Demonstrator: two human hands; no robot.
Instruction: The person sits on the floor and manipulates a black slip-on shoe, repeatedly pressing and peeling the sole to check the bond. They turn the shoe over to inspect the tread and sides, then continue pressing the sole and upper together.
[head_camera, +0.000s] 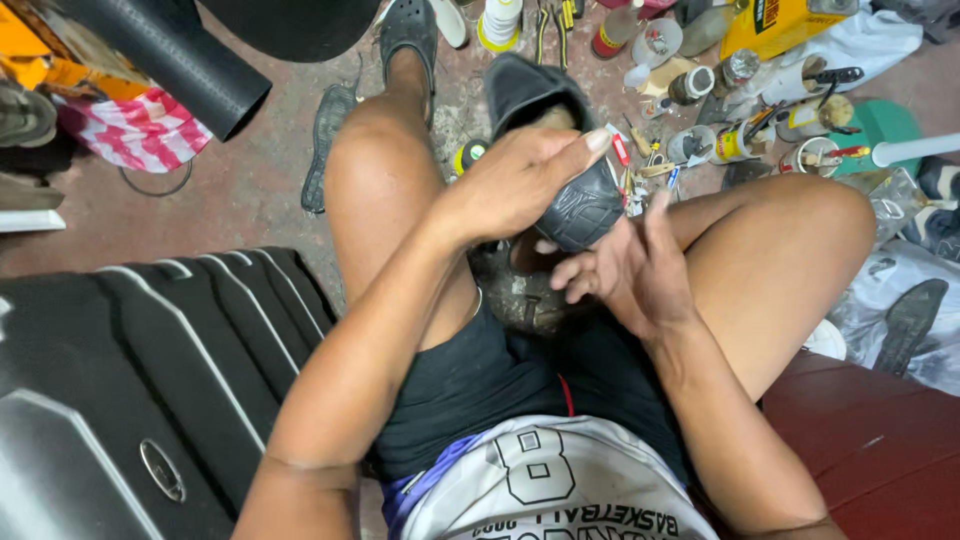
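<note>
A big black ribbed panel (140, 380) lies on the floor (250, 190), well to the left of the dark shoe (560, 160) the person sits over. That shoe is raised between the knees, tilted so one end faces the camera, likely to keep it steady and in sight. The left hand (510, 180) is clamped across the shoe's side. The right hand (625, 270) sits just below the shoe with fingers spread, holding nothing. Beyond the shoe, glue pots and small tools (720, 120) are scattered within reach.

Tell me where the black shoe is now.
The black shoe is at centre, above the knees, held by the left hand, with the right hand just below it.
</note>
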